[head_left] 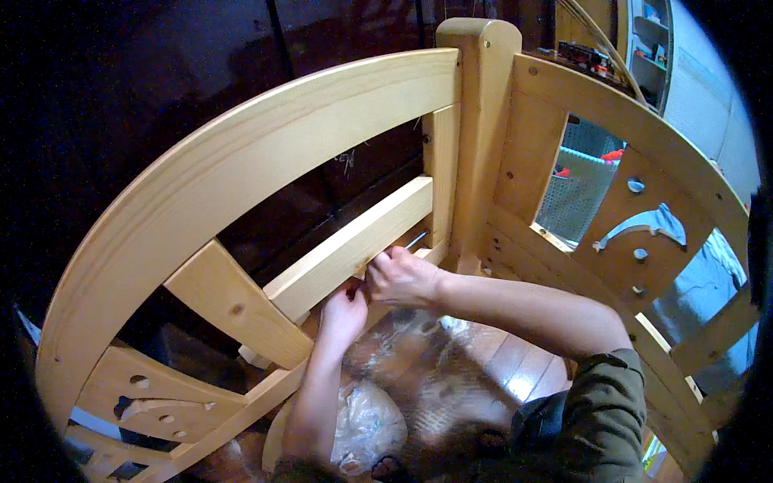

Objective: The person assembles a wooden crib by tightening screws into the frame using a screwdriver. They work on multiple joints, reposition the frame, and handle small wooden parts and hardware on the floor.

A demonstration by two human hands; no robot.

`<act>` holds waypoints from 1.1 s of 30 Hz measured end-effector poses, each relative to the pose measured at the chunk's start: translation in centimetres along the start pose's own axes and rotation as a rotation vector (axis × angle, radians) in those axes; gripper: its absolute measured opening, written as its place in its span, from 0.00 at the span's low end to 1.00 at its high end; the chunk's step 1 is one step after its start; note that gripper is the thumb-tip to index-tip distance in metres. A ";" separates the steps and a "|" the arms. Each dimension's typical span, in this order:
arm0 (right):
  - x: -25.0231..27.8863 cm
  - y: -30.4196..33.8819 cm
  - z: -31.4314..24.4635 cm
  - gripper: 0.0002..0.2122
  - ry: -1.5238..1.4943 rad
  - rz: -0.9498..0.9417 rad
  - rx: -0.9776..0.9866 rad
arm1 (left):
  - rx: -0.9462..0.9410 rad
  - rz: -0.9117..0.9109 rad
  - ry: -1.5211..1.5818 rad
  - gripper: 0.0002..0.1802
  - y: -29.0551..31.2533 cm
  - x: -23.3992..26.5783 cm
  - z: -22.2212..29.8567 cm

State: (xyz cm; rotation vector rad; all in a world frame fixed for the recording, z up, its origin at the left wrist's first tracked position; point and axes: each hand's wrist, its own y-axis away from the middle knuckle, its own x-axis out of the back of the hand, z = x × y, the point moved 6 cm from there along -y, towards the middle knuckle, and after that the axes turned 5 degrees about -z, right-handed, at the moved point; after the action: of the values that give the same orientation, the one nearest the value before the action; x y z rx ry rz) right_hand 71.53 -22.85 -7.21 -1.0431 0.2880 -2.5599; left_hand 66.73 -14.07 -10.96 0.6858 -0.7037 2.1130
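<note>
In front of me stands a pale wooden bed-like frame, with a long curved panel on the left joined to a thick corner post. My right hand is closed just below a wooden crosspiece of that panel. A thin, light-coloured metal rod sticks out past its fingers toward the post. Close beside it, my left hand has its fingers curled together under the crosspiece's lower edge. Whatever the left fingers pinch, if anything, is hidden.
To the right runs a second wooden panel with a dolphin-shaped cutout. A short wide board joins the left panel's rails. Crumpled clear plastic lies on the wooden floor. Shelves stand beyond the right panel.
</note>
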 end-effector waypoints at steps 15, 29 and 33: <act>-3.2 -4.3 -3.3 0.05 0.577 -0.517 0.222 | -0.013 -0.090 -0.130 0.12 2.4 2.0 2.0; -0.7 -1.5 -0.8 0.09 -0.092 -0.215 -1.115 | -0.183 -0.150 -0.079 0.22 2.0 0.6 1.2; -0.2 -1.1 -0.7 0.11 -0.244 -0.161 -1.332 | -0.144 -0.041 0.115 0.18 1.7 0.7 0.3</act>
State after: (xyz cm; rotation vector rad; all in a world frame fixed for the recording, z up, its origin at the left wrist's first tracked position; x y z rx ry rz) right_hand 70.91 -21.75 -7.51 -1.7573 2.0408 -2.1223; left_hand 65.07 -14.87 -10.70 0.4924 -0.7633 2.0240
